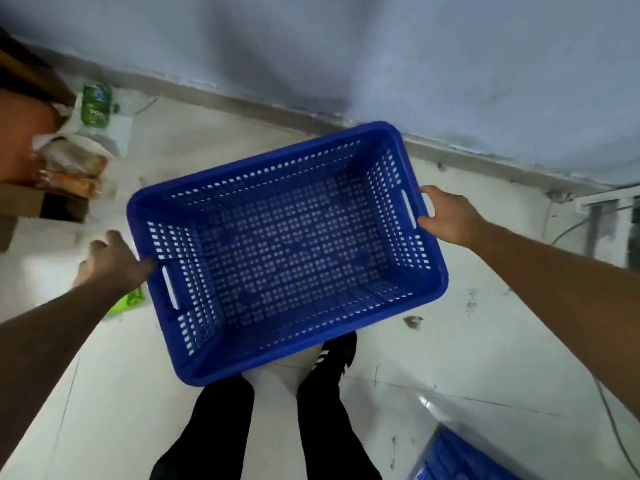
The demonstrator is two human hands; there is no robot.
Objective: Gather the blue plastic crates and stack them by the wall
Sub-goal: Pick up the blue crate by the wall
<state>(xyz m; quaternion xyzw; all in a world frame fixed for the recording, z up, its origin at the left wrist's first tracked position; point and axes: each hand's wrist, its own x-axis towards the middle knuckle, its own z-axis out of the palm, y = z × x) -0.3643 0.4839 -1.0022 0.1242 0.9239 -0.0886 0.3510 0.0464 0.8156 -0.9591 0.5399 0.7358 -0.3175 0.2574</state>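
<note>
At far left, cardboard boxes (pixel 20 202) and a green bottle (pixel 96 105) lie near the wall (pixel 346 46). The left hand (pixel 110 261) has fingers curled on the end rim of the blue crate (pixel 287 251); beside it lies a green wrapper (pixel 126 301), partly hidden by the arm. The empty crate is above the white floor (pixel 450 341), hiding one shoe. The right hand (pixel 450 213) grips the other end, fingers curled on its edge. Another blue crate (pixel 457 459) is cut off at bottom right
</note>
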